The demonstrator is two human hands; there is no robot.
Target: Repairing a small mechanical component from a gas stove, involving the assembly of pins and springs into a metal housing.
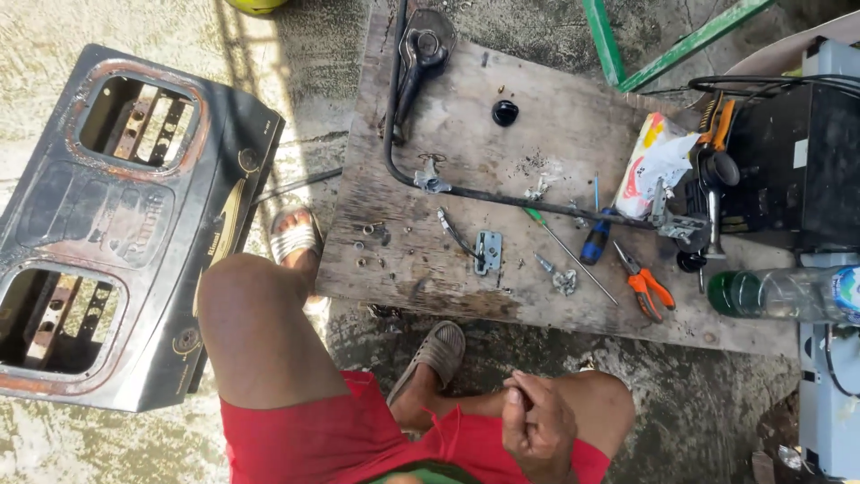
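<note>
I see one hand (537, 426) resting on my right knee, fingers curled shut into a loose fist; whether it pinches some small part I cannot tell, and I cannot say for sure which hand it is, though it looks like the right. The other hand is out of view. Ahead of my knees, a worn wooden board (466, 269) lies on the concrete floor. On it, nearest the hand, sit a small metal bracket (488, 252), a long screwdriver (569, 246) and orange-handled pliers (647, 289). A bent black rod (466, 190) crosses the board. A dark stove top panel (107, 224) lies left of my leg.
</note>
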